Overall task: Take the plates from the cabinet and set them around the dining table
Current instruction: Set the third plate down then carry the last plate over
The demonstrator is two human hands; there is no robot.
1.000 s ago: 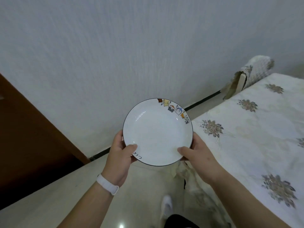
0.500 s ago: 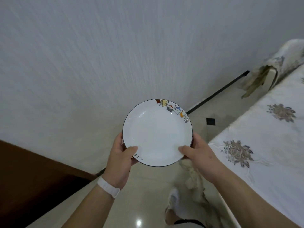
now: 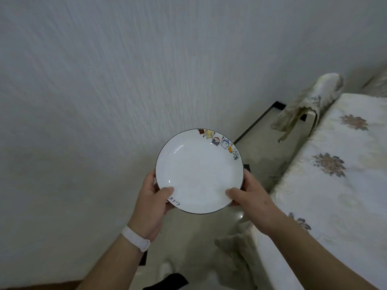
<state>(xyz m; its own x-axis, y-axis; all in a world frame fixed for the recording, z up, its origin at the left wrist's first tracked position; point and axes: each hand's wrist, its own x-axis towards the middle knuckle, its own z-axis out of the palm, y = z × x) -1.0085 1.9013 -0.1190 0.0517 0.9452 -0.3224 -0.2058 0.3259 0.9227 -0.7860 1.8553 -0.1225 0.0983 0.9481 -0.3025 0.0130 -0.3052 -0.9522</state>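
A white plate (image 3: 199,171) with a thin dark rim and small coloured cartoon figures along its far right edge is held level in front of me, over the floor. My left hand (image 3: 151,198) grips its near left edge, thumb on top. My right hand (image 3: 250,197) grips its near right edge, thumb on top too. The dining table (image 3: 335,185), covered with a cream cloth with flower patterns, stands to the right of the plate. The plate is left of the table's edge, not over it.
A pale textured wall (image 3: 104,91) fills the left and top. A chair (image 3: 310,103) draped in cream cloth stands at the table's far side. The tablecloth's corner (image 3: 234,254) hangs down near my right arm. A narrow strip of shiny floor runs between wall and table.
The view has swung and moved forward along the wall: the brown cabinet at the left has almost left the frame, and more of the table and chair shows. Both hands keep the plate.
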